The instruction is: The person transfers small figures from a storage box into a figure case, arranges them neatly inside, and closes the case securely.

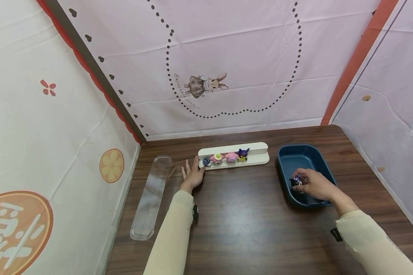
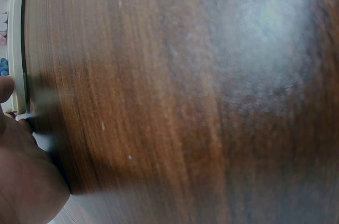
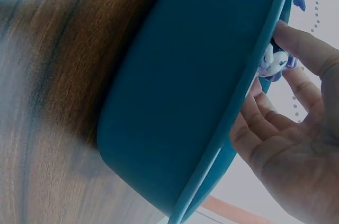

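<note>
In the head view my right hand point(image 1: 314, 185) pinches a small figurine point(image 1: 297, 180) between thumb and fingers, over the inside of a dark blue tub point(image 1: 297, 149). The right wrist view shows the figurine's white face point(image 3: 275, 64) with purple parts, just past the tub's rim. My left hand point(image 1: 194, 176) touches the left end of a white display stand point(image 1: 258, 149), its fingers spread and straight. On the stand's ledge sit several figurines in a row: a blue one point(image 1: 206, 162), two pink ones point(image 1: 231, 157) and a purple one with yellow point(image 1: 243, 153).
A long clear plastic cover point(image 1: 151, 198) lies on the wooden table point(image 1: 237, 214) to the left of my left arm. Printed cloth walls point(image 1: 247, 57) enclose the table at the back and on both sides.
</note>
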`<control>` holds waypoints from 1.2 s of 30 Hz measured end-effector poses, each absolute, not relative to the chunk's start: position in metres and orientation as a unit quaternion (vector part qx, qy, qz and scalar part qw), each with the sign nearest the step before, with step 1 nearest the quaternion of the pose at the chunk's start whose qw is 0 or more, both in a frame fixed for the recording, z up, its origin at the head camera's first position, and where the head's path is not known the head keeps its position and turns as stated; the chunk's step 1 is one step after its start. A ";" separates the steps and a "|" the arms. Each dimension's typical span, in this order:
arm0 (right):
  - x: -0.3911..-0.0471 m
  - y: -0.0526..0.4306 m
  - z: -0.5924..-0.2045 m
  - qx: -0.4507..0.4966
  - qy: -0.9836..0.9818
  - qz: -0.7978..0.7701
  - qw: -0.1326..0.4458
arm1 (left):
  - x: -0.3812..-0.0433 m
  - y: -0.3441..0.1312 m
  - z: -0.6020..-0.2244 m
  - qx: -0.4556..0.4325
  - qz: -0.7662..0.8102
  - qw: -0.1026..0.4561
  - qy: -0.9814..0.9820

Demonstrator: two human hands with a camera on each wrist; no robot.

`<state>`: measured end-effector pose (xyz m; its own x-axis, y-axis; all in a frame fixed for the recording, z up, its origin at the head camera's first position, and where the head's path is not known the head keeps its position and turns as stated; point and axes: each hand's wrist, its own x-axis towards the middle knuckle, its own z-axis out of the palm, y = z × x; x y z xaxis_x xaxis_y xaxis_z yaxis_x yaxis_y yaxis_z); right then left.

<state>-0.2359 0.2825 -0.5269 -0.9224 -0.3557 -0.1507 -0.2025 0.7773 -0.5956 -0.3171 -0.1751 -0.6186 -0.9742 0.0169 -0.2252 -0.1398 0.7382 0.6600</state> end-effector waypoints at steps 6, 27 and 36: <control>-0.237 0.281 -0.527 -0.140 0.937 -0.306 0.088 | -0.328 -0.179 -0.635 -0.043 0.354 0.125 0.926; -0.246 0.271 -0.520 -0.101 0.941 -0.323 0.008 | -0.322 -0.177 -0.628 -0.036 0.376 0.108 0.920; -0.252 0.255 -0.517 -0.094 0.941 -0.323 -0.032 | -0.325 -0.176 -0.630 -0.037 0.363 0.111 0.924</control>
